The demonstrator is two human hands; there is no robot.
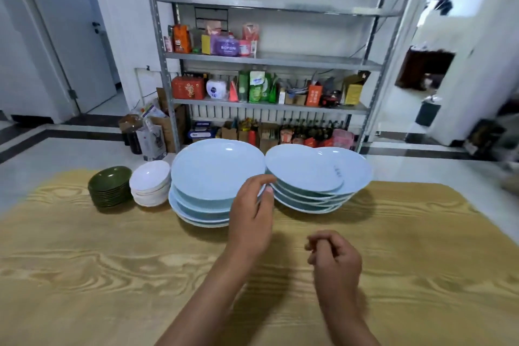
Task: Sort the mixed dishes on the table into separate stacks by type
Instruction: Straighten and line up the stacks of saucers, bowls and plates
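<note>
Four stacks of dishes in a row along the far part of a wood-grain worktop (112, 275). From left: a stack of small dark green saucers (110, 187); just beside it, a stack of small white bowls (150, 185), the top ones tilted; then a tall stack of large pale blue plates (213, 177); then a second stack of pale blue plates (314, 180), its top two lying askew, overlapping and leaning to the right. Rims of the two blue stacks touching or nearly so at the middle.

Left hand (250, 219) reaching forward to the right edge of the tall blue stack, fingers curled over the rim of the top plate, thumb underneath, pinching that rim. Right hand (334, 258) hovering above the bare worktop nearer the camera, well apart from any dish, fingers curled in loosely and holding nothing. Both forearms bare.

Beyond the worktop, a pale tiled floor (56, 154) with dark border strips. Against the back wall, a metal shelf rack (269, 59) loaded with boxes, packets, green pouches and a red tin; bottles and cartons crowded on the lowest level. Paper bags (157, 132) and a dark bottle on the floor beside the rack's left leg. A white door (70, 36) at left.
</note>
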